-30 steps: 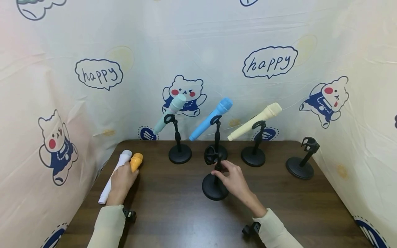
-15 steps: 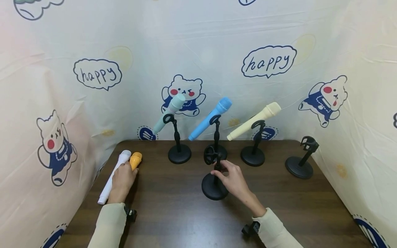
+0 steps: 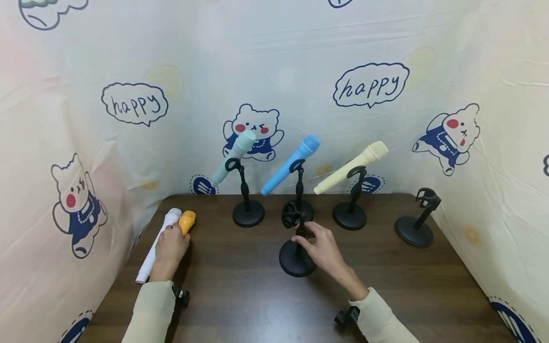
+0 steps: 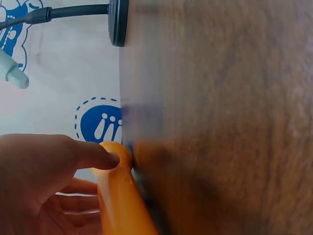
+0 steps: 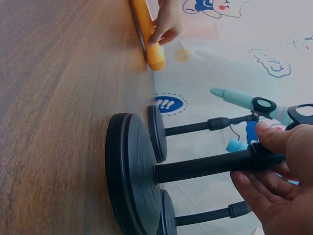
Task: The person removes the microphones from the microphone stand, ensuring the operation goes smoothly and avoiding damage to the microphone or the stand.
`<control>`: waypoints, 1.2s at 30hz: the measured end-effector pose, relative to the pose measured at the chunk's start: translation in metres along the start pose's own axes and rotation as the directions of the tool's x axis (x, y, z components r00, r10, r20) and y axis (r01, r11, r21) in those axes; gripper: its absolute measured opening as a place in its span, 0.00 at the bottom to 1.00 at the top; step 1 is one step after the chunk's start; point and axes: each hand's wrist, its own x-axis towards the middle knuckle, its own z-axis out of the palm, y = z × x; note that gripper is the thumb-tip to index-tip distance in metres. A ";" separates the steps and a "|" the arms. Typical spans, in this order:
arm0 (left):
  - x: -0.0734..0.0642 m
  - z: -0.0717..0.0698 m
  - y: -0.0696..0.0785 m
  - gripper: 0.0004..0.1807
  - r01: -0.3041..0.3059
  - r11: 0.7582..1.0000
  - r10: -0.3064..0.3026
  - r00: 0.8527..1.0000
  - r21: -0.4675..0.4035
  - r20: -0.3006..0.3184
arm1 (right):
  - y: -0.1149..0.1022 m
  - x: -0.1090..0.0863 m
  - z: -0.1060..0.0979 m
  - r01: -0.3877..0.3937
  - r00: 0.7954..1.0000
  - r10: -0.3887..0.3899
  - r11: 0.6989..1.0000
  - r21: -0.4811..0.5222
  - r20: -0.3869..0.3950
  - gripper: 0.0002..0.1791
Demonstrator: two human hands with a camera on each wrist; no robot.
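Observation:
At the left of the table my left hand holds an orange microphone that lies on the tabletop. In the left wrist view the thumb is on its head and the fingers are at its side; in the head view the hand hides most of its handle. Close beside it lies a white microphone. Near the middle, my right hand pinches the post of a black microphone stand, thumb on one side and fingers on the other. This stand's base is on the table, and its clip holds nothing.
Behind, three black stands hold a mint microphone, a blue microphone and a cream microphone, all tilted. Another black stand with a bare clip is at the right. Printed cloth hangs around the table.

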 end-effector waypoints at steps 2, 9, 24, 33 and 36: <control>0.000 -0.001 0.001 0.21 -0.003 1.000 0.003 1.000 -0.001 -0.004 | 0.000 0.000 0.000 0.004 1.000 -0.004 1.000 0.002 -0.001 0.12; 0.002 -0.007 0.013 0.19 -0.043 0.999 0.044 0.996 0.020 -0.076 | 0.000 -0.002 0.000 -0.002 1.000 0.002 1.000 0.004 0.007 0.12; 0.000 -0.045 0.125 0.20 -0.143 0.968 0.148 0.989 -0.204 0.012 | -0.001 0.000 -0.006 0.032 0.998 -0.030 0.999 -0.035 0.058 0.12; -0.014 -0.047 0.183 0.17 -0.196 0.839 0.247 0.968 -0.509 0.035 | -0.006 0.002 -0.008 -0.019 0.999 0.022 0.998 -0.057 0.048 0.17; -0.020 -0.041 0.199 0.18 -0.192 0.757 0.275 0.961 -0.625 0.038 | -0.008 0.002 -0.009 -0.068 0.997 0.070 0.995 -0.066 0.030 0.22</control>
